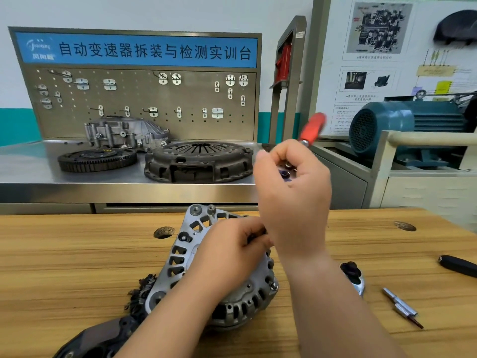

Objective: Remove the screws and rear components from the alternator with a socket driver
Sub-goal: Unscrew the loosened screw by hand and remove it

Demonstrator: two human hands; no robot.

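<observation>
Alternator point(180, 254) is lying tilted on the wooden table point(64, 267), right in front of the person. Its vented rear housing faces up, one mounting ear points away toward the far edge, and the long axis runs roughly from near-left to far-right.

Left hand point(232, 251) sits on the rear face with its fingers curled round something dark there, though I can't make out what.

Right hand point(291, 192) is lifted above it, gripping the socket driver point(313, 127). The red handle sticks up and away to the right, and the working end is buried in the fist along with a couple of small bits.

A ratchet head point(355, 277) and two loose driver bits point(402, 307) lie on the table to the right.

Behind is a steel table point(31, 174) with a clutch cover point(198, 161) and flywheel point(96, 158) on it. It's backed by a pegboard point(144, 99), with a blue-green motor point(407, 125) off to the right.
</observation>
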